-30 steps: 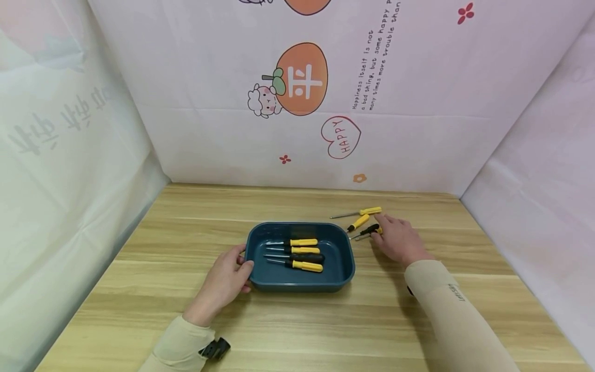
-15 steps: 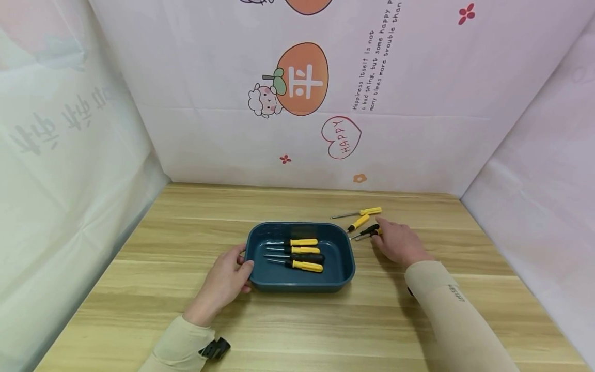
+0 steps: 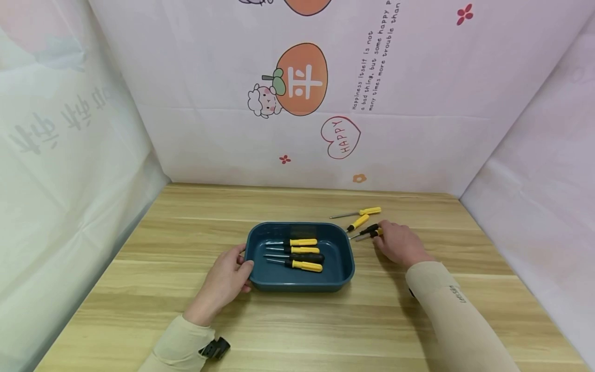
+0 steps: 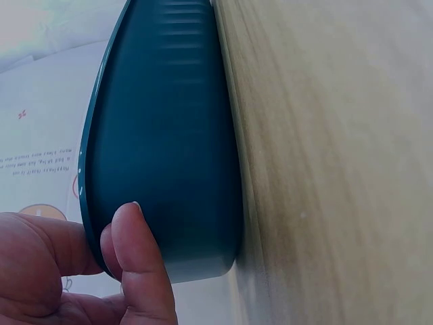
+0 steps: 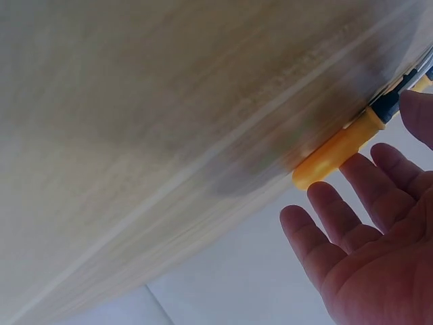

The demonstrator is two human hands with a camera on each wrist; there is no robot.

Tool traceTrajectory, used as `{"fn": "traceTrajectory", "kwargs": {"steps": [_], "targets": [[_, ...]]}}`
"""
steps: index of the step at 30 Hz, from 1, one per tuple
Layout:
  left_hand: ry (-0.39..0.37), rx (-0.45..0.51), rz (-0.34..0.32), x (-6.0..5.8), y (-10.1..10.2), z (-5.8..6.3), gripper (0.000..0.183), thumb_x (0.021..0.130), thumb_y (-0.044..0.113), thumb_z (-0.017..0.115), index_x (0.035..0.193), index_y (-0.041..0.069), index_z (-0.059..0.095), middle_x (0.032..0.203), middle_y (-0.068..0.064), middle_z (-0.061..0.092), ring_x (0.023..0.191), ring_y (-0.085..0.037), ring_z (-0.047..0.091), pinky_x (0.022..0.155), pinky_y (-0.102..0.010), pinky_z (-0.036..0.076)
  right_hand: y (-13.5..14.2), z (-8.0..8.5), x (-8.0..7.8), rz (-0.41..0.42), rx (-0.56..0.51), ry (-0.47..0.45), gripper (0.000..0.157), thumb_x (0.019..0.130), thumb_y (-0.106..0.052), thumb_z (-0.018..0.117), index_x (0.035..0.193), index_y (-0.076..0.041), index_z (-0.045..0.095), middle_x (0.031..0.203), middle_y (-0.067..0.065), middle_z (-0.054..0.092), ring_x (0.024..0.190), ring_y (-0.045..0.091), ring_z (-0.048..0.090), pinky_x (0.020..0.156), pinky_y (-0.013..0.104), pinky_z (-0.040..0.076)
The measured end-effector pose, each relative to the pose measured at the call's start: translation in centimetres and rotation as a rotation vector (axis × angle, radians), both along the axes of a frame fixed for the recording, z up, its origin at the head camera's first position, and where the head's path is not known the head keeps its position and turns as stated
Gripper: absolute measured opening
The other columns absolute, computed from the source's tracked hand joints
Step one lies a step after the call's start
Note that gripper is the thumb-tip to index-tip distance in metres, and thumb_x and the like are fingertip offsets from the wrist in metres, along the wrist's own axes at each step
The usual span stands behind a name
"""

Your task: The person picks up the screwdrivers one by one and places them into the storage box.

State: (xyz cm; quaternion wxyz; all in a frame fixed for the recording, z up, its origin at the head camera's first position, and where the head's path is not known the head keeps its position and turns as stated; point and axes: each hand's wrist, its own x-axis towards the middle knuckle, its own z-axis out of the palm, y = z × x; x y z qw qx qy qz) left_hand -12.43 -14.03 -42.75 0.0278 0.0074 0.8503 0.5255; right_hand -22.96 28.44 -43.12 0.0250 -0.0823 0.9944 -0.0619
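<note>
My left hand [image 3: 228, 276] grips the left end of a dark teal plastic box [image 3: 297, 287], thumb at the rim and fingers against the outer wall. In the left wrist view the box [image 4: 162, 149] fills the middle. Several screwdrivers [image 3: 304, 266] lie side by side inside, handles rightward. My right hand [image 3: 398, 243] is at the handle ends of a black-handled screwdriver [image 3: 370, 230] and a yellow-and-black one [image 3: 375, 233] on the table. The right wrist view shows relaxed fingers beside the yellow handle [image 5: 338, 152], the thumb apart from them.
Behind these lie a yellow-handled screwdriver [image 3: 369, 211] with a long shaft and another yellow-and-black one [image 3: 358, 222], close to the box's back right corner. The wooden table [image 3: 297, 330] meets a white printed sheet [image 3: 223, 144] at the back; similar sheets hang at both sides.
My right index finger has come down from above the handles to the end of the black one. The left hand, the box and the screwdrivers have stayed in place.
</note>
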Motion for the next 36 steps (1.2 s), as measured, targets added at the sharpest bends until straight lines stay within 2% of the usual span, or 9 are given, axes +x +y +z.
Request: {"fn": "traceTrajectory", "kwargs": {"steps": [8,12,16,25,36], "targets": [[0.005,-0.002,-0.004,0.1,-0.1,0.0,0.051,0.103,0.009,0.057,0.151,-0.006,0.045,0.105,-0.015,0.059,0.064,-0.017,0.065,0.054,-0.029,0.062,0.1,0.0,0.0,0.023,0.012,0.027,0.029,0.102,-0.020,0.061,0.122,0.001,0.064,0.112,0.023,0.069,0.087,0.032,0.065,0.079,0.053,0.058],[0.006,-0.002,-0.003,0.0,-0.1,-0.1,0.051,0.103,0.009,0.057,0.151,-0.006,0.046,0.104,-0.015,0.059,0.064,-0.017,0.065,0.054,-0.029,0.062,0.1,0.0,0.2,0.039,0.037,0.048,0.032,0.102,-0.019,0.062,0.127,0.000,0.066,0.123,0.028,0.067,0.101,0.042,0.068,0.088,0.059,0.058],[0.006,-0.002,-0.003,0.0,-0.1,-0.2,0.051,0.104,0.010,0.057,0.151,-0.006,0.046,0.105,-0.015,0.059,0.064,-0.017,0.065,0.055,-0.029,0.062,0.1,0.1,0.3,0.046,0.049,0.049,0.032,0.101,-0.015,0.062,0.130,-0.001,0.067,0.128,0.030,0.065,0.113,0.051,0.065,0.094,0.064,0.055],[0.009,-0.006,-0.002,0.0,0.0,-0.2,0.051,0.103,0.009,0.057,0.150,-0.006,0.046,0.103,-0.015,0.058,0.064,-0.017,0.065,0.054,-0.029,0.062,0.1,0.2,0.6,0.041,0.073,0.043,0.031,0.100,-0.010,0.063,0.130,-0.005,0.070,0.129,0.029,0.064,0.115,0.052,0.061,0.098,0.067,0.052],[0.006,-0.002,-0.004,0.1,0.0,-0.1,0.051,0.104,0.009,0.057,0.151,-0.006,0.045,0.104,-0.014,0.058,0.064,-0.017,0.065,0.055,-0.029,0.062,0.4,0.4,1.0,0.048,0.096,0.054,0.030,0.099,-0.010,0.067,0.128,-0.007,0.072,0.122,0.026,0.067,0.109,0.047,0.061,0.092,0.064,0.055]]}}
